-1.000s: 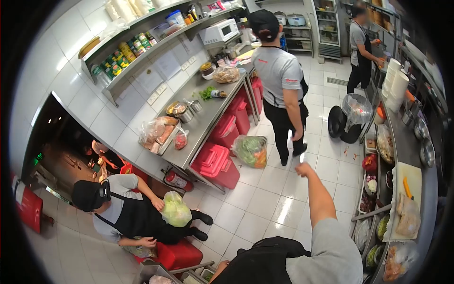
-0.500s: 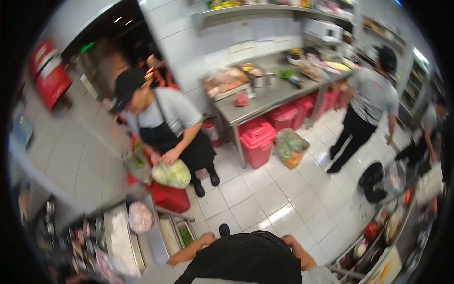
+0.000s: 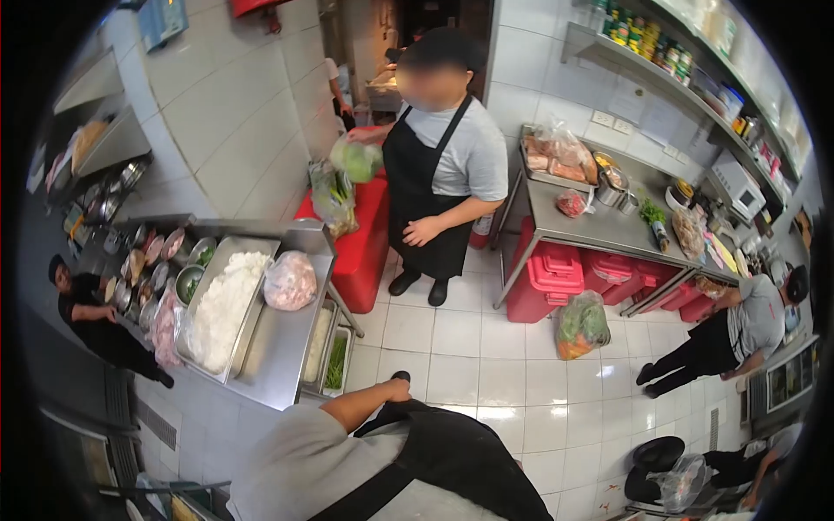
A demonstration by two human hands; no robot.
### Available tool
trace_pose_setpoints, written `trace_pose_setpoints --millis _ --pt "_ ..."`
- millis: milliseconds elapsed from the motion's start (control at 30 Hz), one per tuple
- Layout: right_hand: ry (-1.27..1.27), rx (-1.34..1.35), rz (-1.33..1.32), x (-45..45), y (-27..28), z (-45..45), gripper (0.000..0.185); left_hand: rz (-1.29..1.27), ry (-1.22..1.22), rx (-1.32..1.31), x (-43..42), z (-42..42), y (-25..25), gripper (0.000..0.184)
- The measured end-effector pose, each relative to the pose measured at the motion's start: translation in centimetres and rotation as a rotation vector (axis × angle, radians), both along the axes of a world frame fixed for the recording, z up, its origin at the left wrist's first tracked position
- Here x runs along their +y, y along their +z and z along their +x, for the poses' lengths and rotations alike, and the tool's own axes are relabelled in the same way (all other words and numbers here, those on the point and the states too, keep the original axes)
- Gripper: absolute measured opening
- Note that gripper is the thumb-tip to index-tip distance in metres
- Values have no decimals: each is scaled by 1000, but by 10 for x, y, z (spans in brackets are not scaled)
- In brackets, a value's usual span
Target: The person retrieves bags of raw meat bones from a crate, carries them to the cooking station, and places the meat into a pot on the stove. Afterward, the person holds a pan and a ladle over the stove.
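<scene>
My left hand (image 3: 398, 389) is curled at the front of my black apron (image 3: 460, 451). Whether its fingers hold anything is hidden. My right hand is out of view. Nearest the left hand is a pan of green vegetables (image 3: 335, 363) below the steel counter (image 3: 278, 378). On that counter are a clear bag of pinkish food (image 3: 290, 280) and a tray (image 3: 263, 291) of white, crumbly food (image 3: 224, 308). Facing me, a co-worker (image 3: 445, 165) in a black apron has one hand at a bag of pale green vegetables (image 3: 356, 160) and the other at the waist.
A red chest (image 3: 369, 260) stands beside the co-worker. Along the back wall, a steel table (image 3: 556, 213) has red bins (image 3: 549, 282) below it. A vegetable bag (image 3: 582, 328) sits on the tiled floor (image 3: 460, 347). Other people stand at far left and right.
My view has swung left, bringing the counter into fuller sight. My right hand has left the view. The co-worker has straightened up, lifting the bag of pale green vegetables.
</scene>
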State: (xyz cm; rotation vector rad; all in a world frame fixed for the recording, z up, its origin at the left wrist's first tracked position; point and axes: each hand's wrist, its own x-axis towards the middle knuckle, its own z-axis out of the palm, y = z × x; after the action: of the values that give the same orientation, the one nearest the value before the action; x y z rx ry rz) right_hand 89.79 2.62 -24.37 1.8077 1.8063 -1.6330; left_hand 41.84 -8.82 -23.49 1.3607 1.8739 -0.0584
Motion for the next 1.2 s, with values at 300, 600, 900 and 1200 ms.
trace_pose_setpoints --millis 300,600,900,1200 --pt "81 156 122 11 -108 23 34 -44 35 -25 -5 -1 19 39" --pt "65 45 69 -11 -40 4 33 -2 100 -4 -23 -6 1 39" --pt "-22 169 72 -36 -14 38 30 38 212 -122 11 9 8 46" --pt "-843 766 -133 71 101 10 36 -243 -76 -350 59 19 -24 36"
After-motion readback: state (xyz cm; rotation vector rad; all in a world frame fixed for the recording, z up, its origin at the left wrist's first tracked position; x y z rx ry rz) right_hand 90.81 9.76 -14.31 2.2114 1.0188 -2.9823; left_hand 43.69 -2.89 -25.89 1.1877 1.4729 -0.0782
